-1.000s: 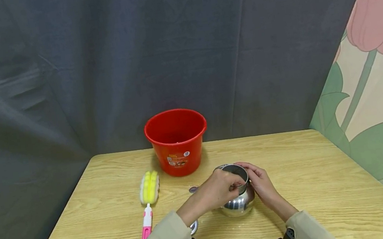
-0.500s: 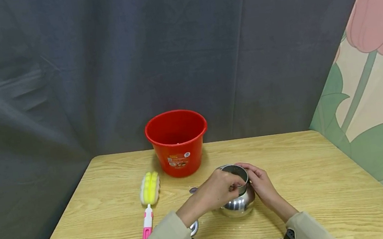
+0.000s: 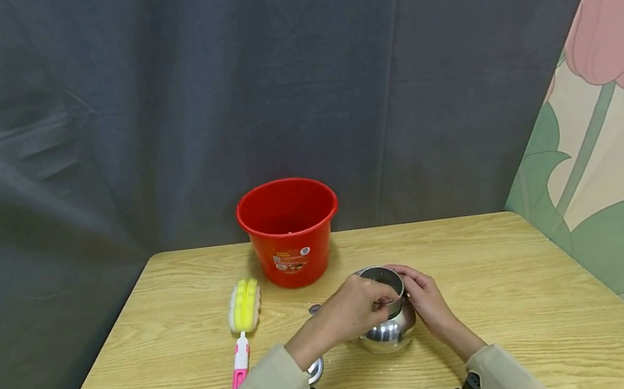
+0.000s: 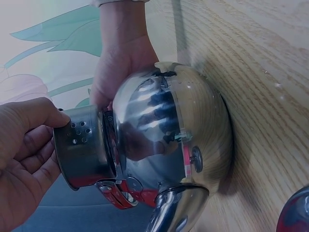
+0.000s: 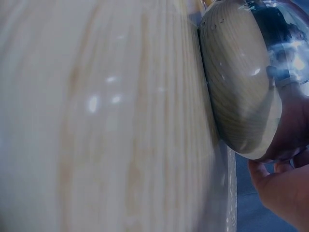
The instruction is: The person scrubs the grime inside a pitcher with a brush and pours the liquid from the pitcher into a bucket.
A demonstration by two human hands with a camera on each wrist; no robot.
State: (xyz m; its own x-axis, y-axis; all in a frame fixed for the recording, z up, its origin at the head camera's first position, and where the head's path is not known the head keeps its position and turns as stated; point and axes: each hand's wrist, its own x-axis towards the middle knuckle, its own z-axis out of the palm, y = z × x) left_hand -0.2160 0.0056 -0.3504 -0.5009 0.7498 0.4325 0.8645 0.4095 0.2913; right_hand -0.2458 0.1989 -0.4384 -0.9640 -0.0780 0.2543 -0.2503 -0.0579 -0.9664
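Observation:
A round, shiny metal teapot [image 3: 388, 337] stands upright on the table. My left hand [image 3: 358, 307] pinches the rim of a cylindrical metal strainer [image 4: 83, 157], which has small holes in its wall. The strainer sticks partly out of the pot's mouth; its lower part is hidden inside. On the far side of the pot in the left wrist view, my right hand [image 3: 427, 303] holds the pot near its neck, and its fingers [image 5: 260, 171] touch the polished body. The spout [image 4: 174, 208] shows in the left wrist view but is hidden behind my left hand in the head view.
A red bucket [image 3: 295, 262] stands at the back of the wooden table [image 3: 527, 297]. To the left lies a yellow-and-white sponge brush [image 3: 244, 305] with a pink handle. A shiny round metal piece [image 3: 315, 370] is partly covered by my left sleeve. Behind the table hangs a dark curtain [image 3: 298, 91].

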